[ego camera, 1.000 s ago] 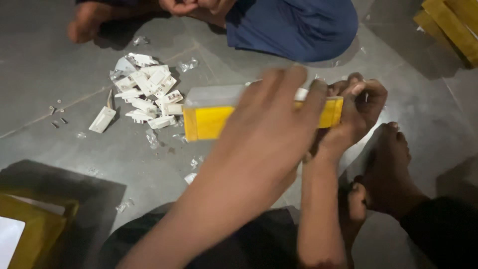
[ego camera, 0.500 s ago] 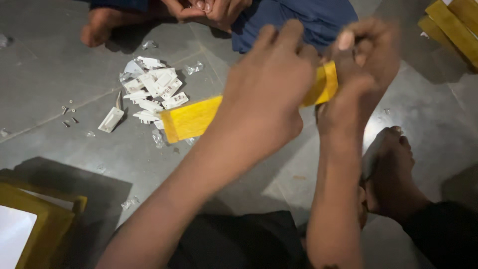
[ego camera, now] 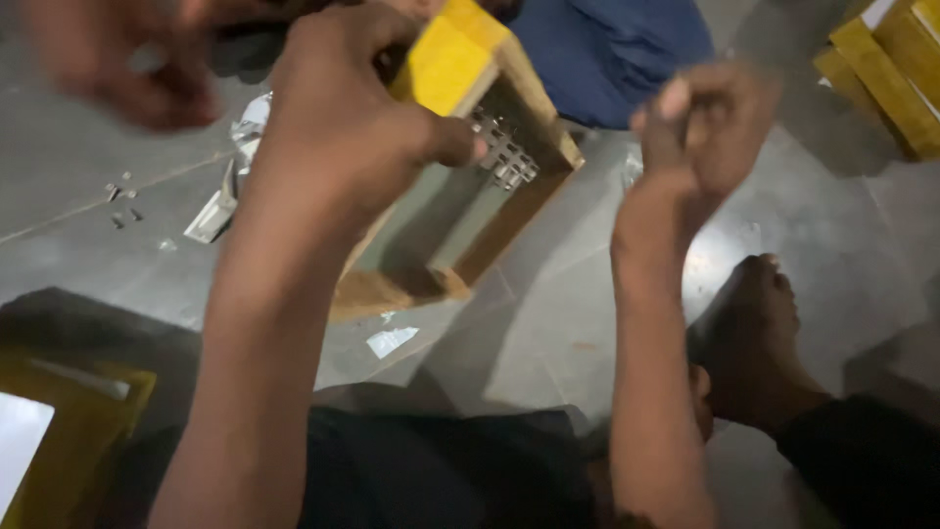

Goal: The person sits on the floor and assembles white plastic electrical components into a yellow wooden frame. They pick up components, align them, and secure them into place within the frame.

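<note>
- While the left hand (ego camera: 343, 127) alone grips the frame (ego camera: 460, 186) by its yellow upper edge, the thing hangs tilted in the air above the floor (ego camera: 548, 323); a slip of that one grip would, I judge, drop it on the tiles or on the bare foot (ego camera: 759, 333) below right.
- Right hand (ego camera: 700, 137): raised beside the frame, apart from it, fingers curled into a loose fist. Whether it pinches something small cannot be told.
- Metal strip (ego camera: 504, 157): a small toothed or perforated plate fixed inside the frame's upper corner, just by the left thumb. A careless finger could catch on it.
- Frame, appearance: open wooden rectangle, raw timber on the inner faces, yellow painted outer face, hollow middle showing floor through it. Lower end near the person's knee.
- Scraps (ego camera: 211, 216): pale bits on the floor at left, well apart from the hands.
- More yellow frames (ego camera: 881, 69): stacked at top right.
</note>
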